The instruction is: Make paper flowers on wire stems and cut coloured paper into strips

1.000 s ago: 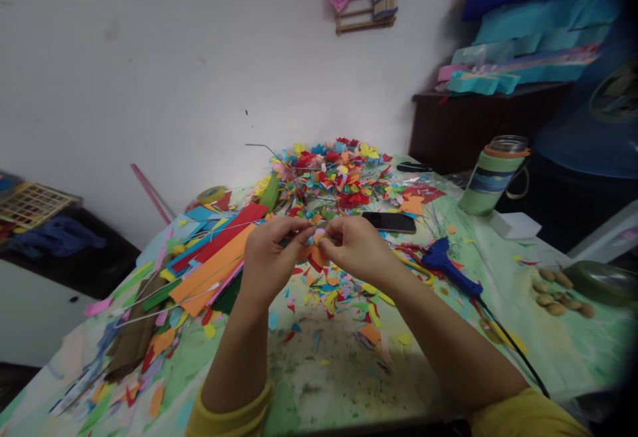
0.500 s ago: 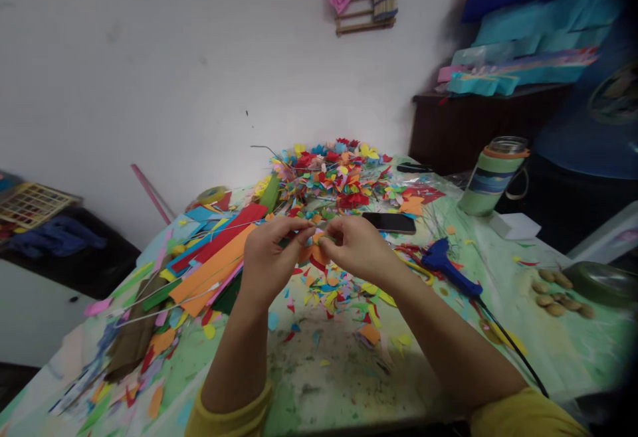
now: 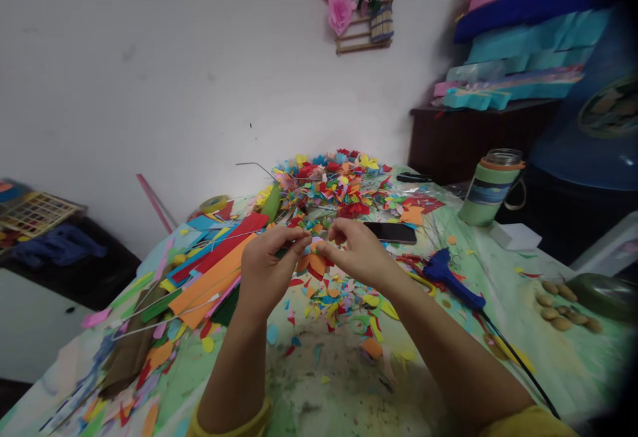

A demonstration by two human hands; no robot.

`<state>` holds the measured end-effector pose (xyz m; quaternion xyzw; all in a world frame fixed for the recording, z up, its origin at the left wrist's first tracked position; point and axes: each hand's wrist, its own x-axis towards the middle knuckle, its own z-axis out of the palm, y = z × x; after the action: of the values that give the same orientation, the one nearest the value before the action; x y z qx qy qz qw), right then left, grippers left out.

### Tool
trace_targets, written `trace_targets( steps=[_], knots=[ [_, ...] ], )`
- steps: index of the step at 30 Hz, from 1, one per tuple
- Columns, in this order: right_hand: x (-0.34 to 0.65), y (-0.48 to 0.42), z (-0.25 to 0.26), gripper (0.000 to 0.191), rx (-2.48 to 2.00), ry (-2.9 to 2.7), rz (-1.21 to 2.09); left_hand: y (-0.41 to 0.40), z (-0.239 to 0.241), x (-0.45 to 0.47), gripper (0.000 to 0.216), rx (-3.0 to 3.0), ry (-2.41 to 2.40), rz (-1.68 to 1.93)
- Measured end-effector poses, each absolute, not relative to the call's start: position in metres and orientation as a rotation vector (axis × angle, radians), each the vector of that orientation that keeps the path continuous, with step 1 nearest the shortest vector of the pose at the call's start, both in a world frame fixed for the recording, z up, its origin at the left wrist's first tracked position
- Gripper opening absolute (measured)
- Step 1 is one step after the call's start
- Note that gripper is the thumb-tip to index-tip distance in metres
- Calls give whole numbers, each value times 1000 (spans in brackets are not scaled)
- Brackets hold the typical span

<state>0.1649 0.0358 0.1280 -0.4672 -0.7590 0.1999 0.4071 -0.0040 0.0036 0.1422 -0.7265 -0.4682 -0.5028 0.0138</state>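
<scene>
My left hand [image 3: 269, 261] is closed, its thumb and forefinger pinched at the upper left edge of a small orange paper flower [image 3: 316, 264]. Darker red-orange petals show at the flower's lower side. On the flower's right, my right hand [image 3: 357, 251] has its thumb tip at the petals, with a gap between thumb and curled forefinger. Both hands hover over the table, above scattered paper petals [image 3: 339, 297]. Behind them lies a heap of colourful paper flowers [image 3: 333, 181] with thin wires.
Left are paper strips [image 3: 212, 281] and a tape roll [image 3: 214, 204]. Right are a black phone [image 3: 391, 232], yellow-handled scissors [image 3: 423, 282], a blue glue gun [image 3: 451, 279] with cord, an uncapped green bottle [image 3: 491, 188], a white box [image 3: 515, 236] and several nuts [image 3: 561, 316].
My right forefinger has lifted away from the thumb, opening a gap, and more of the orange flower shows. My left hand keeps its pinch. The camera view has tilted up slightly.
</scene>
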Motion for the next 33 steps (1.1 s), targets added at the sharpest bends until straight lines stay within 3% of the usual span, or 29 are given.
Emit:
trace_targets(
  steps=[23,33],
  knots=[
    [183,33,141,13,-958,-1776,600,10,140,-10,7,-2217,-1536,-1585],
    [250,19,163,26,-692,-1266,219,14,145,-32,10,-1982,-1581,-1888]
  ],
)
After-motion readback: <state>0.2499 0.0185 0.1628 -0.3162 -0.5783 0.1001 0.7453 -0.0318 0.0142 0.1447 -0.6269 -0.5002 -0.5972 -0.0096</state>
